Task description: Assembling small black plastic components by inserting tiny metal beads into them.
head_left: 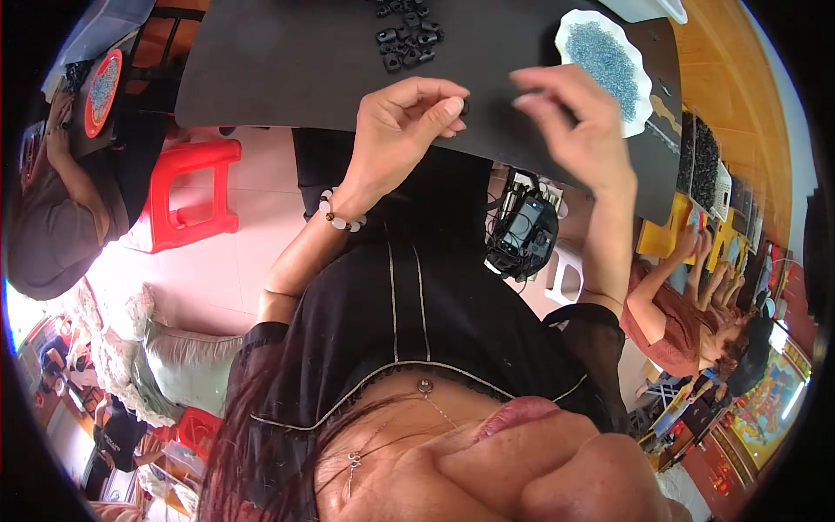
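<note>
My left hand (404,126) is above the near edge of the dark table, thumb and fingers pinched on a small black part (465,107); most of that part is hidden behind the fingertips. To its right, my right hand (578,126) hovers with thumb and forefinger apart, slightly blurred, and nothing shows between them. Beside the right hand lies a white scalloped plate (644,80) heaped with tiny shiny silver-blue pieces (600,61), too small to name. Beyond my left hand, several small black parts with holes (407,39) sit grouped on the tabletop.
The dark table (270,70) spans the far side. Below its edge hang a black bag (522,230) and a white stool (567,274). A red stool (187,196) stands left. Co-workers sit at left (70,209) and right (674,313); the left one is near a red-rimmed plate (90,109).
</note>
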A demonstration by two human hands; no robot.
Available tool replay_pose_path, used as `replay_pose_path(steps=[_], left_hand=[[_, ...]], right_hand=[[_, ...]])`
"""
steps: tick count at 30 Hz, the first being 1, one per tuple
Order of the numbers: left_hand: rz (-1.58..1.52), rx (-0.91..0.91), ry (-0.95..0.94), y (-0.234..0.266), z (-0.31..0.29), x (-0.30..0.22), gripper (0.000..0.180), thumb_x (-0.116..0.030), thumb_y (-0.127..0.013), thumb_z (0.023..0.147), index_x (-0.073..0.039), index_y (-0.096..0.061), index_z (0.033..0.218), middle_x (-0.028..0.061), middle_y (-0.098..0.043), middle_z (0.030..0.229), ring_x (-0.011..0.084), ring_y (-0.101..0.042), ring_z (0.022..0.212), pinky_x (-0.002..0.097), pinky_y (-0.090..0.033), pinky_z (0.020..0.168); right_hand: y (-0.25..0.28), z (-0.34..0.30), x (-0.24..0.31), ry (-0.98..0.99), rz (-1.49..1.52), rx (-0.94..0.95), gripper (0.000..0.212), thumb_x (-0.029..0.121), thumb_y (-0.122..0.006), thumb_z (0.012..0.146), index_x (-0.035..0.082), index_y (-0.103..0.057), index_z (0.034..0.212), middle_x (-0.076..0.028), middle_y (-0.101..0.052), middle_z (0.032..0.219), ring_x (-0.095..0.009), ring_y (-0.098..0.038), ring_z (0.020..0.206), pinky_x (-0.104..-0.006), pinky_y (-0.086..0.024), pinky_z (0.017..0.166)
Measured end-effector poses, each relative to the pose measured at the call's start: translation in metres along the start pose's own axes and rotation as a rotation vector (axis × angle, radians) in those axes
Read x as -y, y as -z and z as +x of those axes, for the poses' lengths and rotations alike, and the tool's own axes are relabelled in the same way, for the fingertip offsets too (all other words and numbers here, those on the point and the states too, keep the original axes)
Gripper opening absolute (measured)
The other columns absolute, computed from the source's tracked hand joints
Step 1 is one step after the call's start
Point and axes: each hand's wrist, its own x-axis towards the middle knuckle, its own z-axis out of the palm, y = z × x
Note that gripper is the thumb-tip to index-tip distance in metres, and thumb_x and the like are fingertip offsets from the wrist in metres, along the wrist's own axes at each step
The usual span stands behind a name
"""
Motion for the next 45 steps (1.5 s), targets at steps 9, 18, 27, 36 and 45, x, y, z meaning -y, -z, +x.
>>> replay_pose_path(steps=[9, 18, 27, 36, 45], left_hand=[[0.075, -0.017, 0.012, 0.003, -0.002, -0.002, 0.027, -0.013, -0.068, 0.092, -0.001, -0.068, 0.116, 0.0076, -0.071, 0.090, 0.0116, -0.067, 0.080, 0.0229, -0.054, 0.074], [0.031, 0.003, 0.060, 0.006, -0.005, -0.005, 0.027, -0.012, -0.069, 0.091, -0.001, -0.068, 0.115, 0.0102, -0.072, 0.091, 0.0128, -0.069, 0.080, 0.0237, -0.056, 0.073], [0.022, -0.016, 0.024, 0.004, -0.005, -0.007, 0.025, -0.014, -0.066, 0.093, 0.000, -0.068, 0.114, 0.0119, -0.072, 0.095, 0.0122, -0.068, 0.080, 0.0238, -0.054, 0.073], [0.081, -0.060, -0.039, 0.003, -0.004, -0.005, 0.026, -0.022, -0.067, 0.093, -0.003, -0.071, 0.110, 0.0057, -0.070, 0.094, 0.0076, -0.061, 0.078, 0.0208, -0.050, 0.071], [0.097, -0.033, -0.009, -0.004, -0.002, -0.005, 0.027, -0.025, -0.067, 0.093, -0.004, -0.072, 0.109, 0.0054, -0.070, 0.088, 0.0059, -0.058, 0.073, 0.0201, -0.049, 0.069]], right_hand=[[0.048, -0.022, -0.072, -0.263, -0.305, -0.070, 0.017, 0.008, -0.067, 0.085, 0.010, -0.071, 0.101, -0.008, -0.068, 0.090, -0.021, -0.064, 0.076, -0.0316, -0.050, 0.067], [0.042, -0.017, -0.080, -0.256, -0.362, -0.062, 0.015, 0.011, -0.067, 0.085, 0.008, -0.069, 0.099, -0.010, -0.068, 0.087, -0.024, -0.064, 0.075, -0.0337, -0.050, 0.068], [0.044, -0.016, -0.087, -0.286, -0.384, -0.074, 0.013, 0.011, -0.066, 0.085, 0.005, -0.067, 0.096, -0.011, -0.068, 0.086, -0.024, -0.064, 0.075, -0.0340, -0.050, 0.070], [0.053, -0.020, -0.100, -0.386, -0.081, -0.238, 0.014, 0.013, -0.065, 0.091, 0.001, -0.067, 0.097, -0.005, -0.068, 0.081, -0.011, -0.057, 0.070, -0.0263, -0.047, 0.069], [0.056, -0.023, -0.112, -0.529, -0.083, -0.245, 0.023, 0.020, -0.066, 0.091, -0.001, -0.069, 0.100, -0.005, -0.069, 0.080, -0.009, -0.060, 0.069, -0.0250, -0.048, 0.066]])
